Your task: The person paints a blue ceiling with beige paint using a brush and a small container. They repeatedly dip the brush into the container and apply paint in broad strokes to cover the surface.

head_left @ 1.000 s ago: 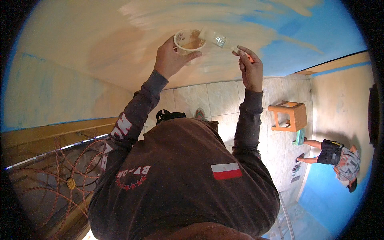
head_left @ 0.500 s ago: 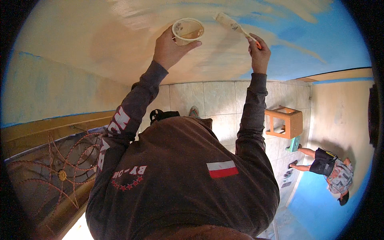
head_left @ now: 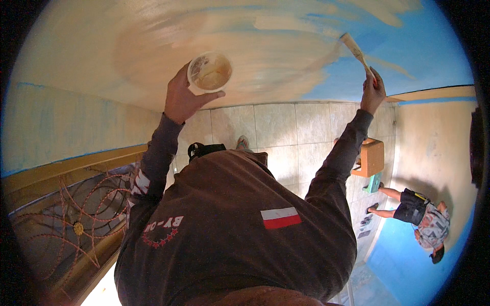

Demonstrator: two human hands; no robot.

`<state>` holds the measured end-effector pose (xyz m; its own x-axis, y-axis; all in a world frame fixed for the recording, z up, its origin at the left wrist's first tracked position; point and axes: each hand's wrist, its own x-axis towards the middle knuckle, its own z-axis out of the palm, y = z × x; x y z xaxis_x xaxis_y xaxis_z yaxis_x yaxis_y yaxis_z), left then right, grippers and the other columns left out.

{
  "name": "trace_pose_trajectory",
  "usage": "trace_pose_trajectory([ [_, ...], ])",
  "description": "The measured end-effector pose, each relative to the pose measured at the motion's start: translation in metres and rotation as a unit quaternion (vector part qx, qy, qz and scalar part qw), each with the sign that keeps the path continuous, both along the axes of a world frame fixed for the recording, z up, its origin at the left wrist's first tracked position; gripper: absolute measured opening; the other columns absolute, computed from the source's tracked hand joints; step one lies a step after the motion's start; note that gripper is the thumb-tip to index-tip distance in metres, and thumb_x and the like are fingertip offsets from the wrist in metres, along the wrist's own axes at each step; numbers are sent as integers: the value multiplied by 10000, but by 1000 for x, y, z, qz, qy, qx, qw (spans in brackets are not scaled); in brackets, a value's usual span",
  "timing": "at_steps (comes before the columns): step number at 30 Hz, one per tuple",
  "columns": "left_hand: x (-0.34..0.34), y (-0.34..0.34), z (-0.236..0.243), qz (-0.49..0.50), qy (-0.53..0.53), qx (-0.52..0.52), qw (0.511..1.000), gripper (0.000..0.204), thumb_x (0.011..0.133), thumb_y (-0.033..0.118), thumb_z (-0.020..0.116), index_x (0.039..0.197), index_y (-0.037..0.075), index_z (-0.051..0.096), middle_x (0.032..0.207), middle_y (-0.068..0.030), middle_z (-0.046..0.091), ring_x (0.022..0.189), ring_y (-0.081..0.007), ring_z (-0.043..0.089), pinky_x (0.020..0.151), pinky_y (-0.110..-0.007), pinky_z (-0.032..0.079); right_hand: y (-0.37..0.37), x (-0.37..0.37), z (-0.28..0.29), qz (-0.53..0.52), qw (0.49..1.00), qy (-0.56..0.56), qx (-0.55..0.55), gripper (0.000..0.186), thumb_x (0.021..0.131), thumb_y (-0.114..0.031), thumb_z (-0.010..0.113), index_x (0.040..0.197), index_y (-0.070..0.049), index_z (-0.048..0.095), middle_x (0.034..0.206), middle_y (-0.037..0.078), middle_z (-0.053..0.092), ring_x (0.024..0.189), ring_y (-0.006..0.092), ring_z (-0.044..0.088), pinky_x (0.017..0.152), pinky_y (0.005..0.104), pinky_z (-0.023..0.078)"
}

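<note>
My left hand [head_left: 186, 97] grips a round white tub [head_left: 192, 76] by its side, thumb along the near edge. Beige paint [head_left: 215, 76] lies inside the tub, and its inner wall is smeared. In my right hand [head_left: 374, 92] is a paintbrush [head_left: 356, 50] with an orange part on its handle, its paint-coated head up against or close to the wall [head_left: 286, 66]; I cannot tell if the bristles touch. That wall carries beige paint on the left and middle, with streaks running over blue on the right.
A brown plastic stool [head_left: 373, 157] stands on the pale floor tiles [head_left: 275, 125] at right, beside a green stool [head_left: 374, 182]. Another person [head_left: 426, 211] is near the right-hand wall. Twisted metal grillwork [head_left: 76, 224] fills a window opening at left.
The brush in my right hand has moved right, from the beige area to the blue. My left hand has shifted left and nearer, tipping the tub so that more of its inside shows.
</note>
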<state>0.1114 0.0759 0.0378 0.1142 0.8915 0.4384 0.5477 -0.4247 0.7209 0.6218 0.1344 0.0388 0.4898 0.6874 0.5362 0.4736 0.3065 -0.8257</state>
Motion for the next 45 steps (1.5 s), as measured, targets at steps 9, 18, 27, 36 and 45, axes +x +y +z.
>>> trace_pose_trajectory([
  [9,-19,-38,-20,35,-36,-57,997,858,591,227,962,1302,-11,545,1228,-166,658,1156,-259,639,990,-390,515,-17,-182,-28,220,972,61,-62,228,887,-107,723,1113,-77,740,697,-44,578,608,45,498,555,204,416],
  [18,-31,-57,-14,73,-39,-57,995,841,579,211,965,1281,-6,556,1227,-162,659,1146,-261,644,977,-391,524,25,-262,-35,295,954,31,-49,217,889,-147,738,1086,-57,743,773,23,660,600,71,539,550,241,483],
  [27,-44,-67,-19,69,-68,-68,993,824,591,184,959,1280,-14,552,1215,-161,662,1145,-250,643,966,-383,526,27,-130,-27,204,977,-32,-51,226,906,-126,704,1124,-79,739,740,-30,604,627,53,505,565,215,438],
  [36,-47,-68,-19,40,-67,-60,995,825,586,183,962,1278,-10,556,1232,-161,659,1151,-251,641,975,-399,527,0,3,-37,18,998,-20,-55,234,918,-160,711,1133,-69,734,734,-28,580,638,59,504,567,223,425],
  [45,-49,-73,-20,28,-89,-70,993,824,587,175,962,1280,-4,556,1227,-149,659,1156,-255,637,995,-397,518,-22,-97,-49,84,994,4,-71,255,911,-156,692,1158,-101,728,742,-36,593,623,52,490,560,224,421],
])
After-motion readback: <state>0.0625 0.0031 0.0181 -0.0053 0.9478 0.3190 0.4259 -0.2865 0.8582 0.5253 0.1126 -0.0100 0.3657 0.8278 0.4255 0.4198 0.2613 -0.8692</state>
